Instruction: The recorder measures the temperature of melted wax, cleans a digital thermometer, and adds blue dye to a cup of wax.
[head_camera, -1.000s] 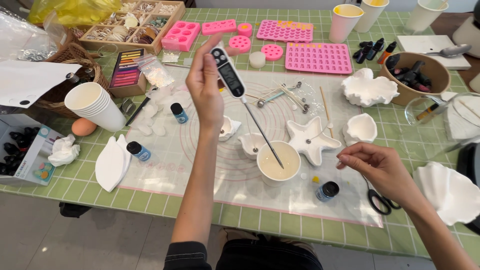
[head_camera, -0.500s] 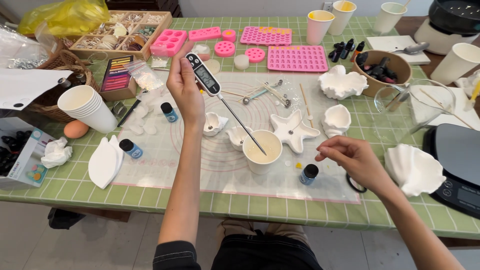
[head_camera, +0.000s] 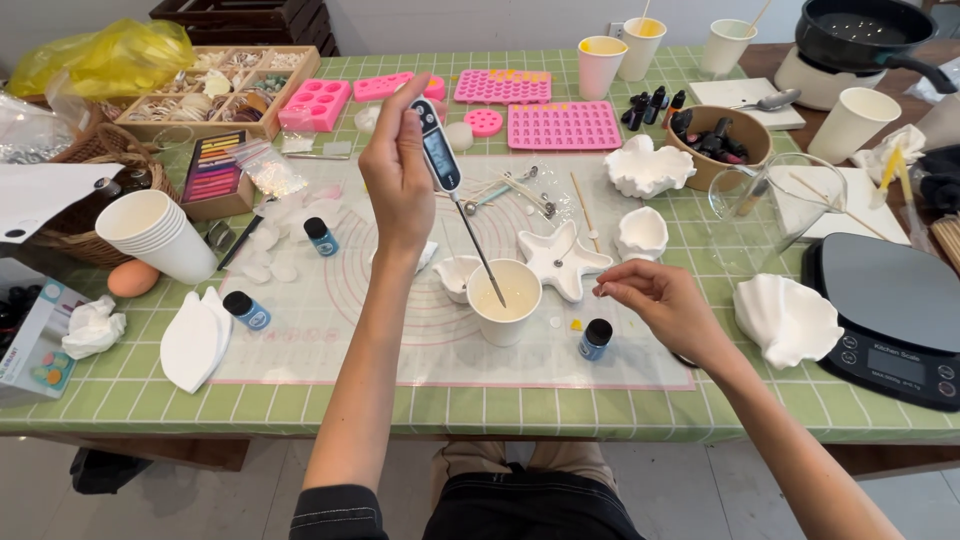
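My left hand (head_camera: 398, 178) holds a black and white probe thermometer (head_camera: 440, 160) by its head. Its metal probe slants down into a white paper cup (head_camera: 503, 316) of pale liquid on the clear mat (head_camera: 330, 340). My right hand (head_camera: 662, 302) rests on the mat to the right of the cup, fingertips pinched together; whether anything is between them cannot be told. A small blue bottle with a black cap (head_camera: 594, 340) stands just left of that hand. A white star-shaped mould (head_camera: 565, 262) and small white shell moulds (head_camera: 641, 232) lie behind the cup.
Pink silicone moulds (head_camera: 565, 125) lie at the back. A stack of paper cups (head_camera: 155, 235), a basket (head_camera: 75, 240) and a tray of shells (head_camera: 215, 90) are at left. A black scale (head_camera: 885, 315), glass beaker (head_camera: 765, 205) and large white shell (head_camera: 785, 320) are at right.
The view has shifted, bringing the scale and a pot into sight at right. My left hand has tilted the thermometer more upright, its probe still in the cup. My right hand stays beside the cup.
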